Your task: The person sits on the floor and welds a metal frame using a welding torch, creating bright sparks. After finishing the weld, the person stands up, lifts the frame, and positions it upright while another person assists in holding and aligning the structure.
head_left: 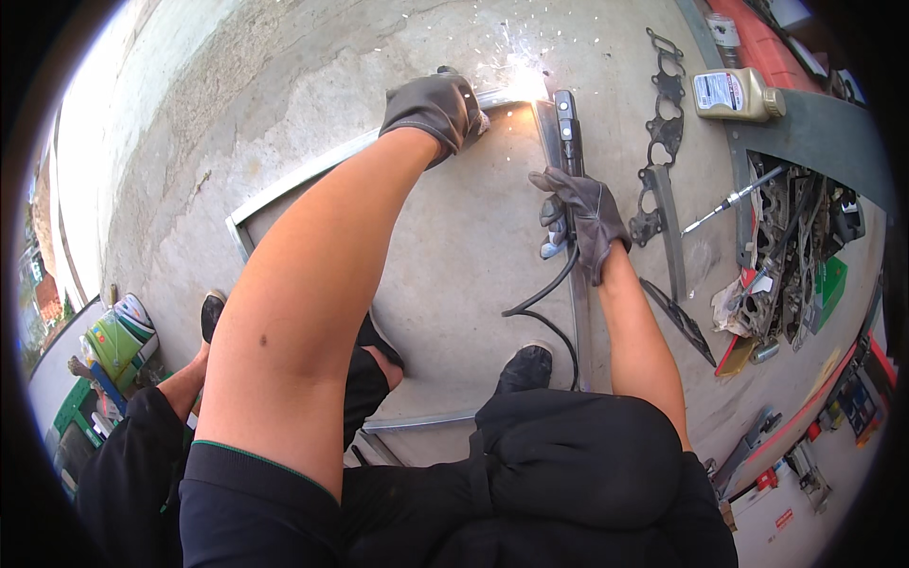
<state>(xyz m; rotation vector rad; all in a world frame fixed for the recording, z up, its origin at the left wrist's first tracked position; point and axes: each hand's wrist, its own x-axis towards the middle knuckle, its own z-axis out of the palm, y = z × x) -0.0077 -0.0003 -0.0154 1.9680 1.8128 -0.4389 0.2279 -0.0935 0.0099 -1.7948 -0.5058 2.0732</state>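
A grey metal frame (284, 192) of straight bars lies on the concrete floor. My left hand (431, 112), in a dark leather glove, is closed over its far bar, just left of the far right corner; most of its fingers are hidden. My right hand (589, 220), also gloved, is wrapped round a black welding electrode holder (567, 118) above the frame's right bar. A black cable (544, 301) loops down from the holder. At the corner a bright welding arc (527, 85) throws sparks; its glare hides the joint and the electrode.
To the right lie a metal gasket (666, 104), a beige oil bottle (737, 95), a long-shafted tool (734, 201) and a pile of engine parts (781, 232). A green bucket (118, 339) stands at left, near another person's leg (182, 386). My shoe (525, 369) is inside the frame.
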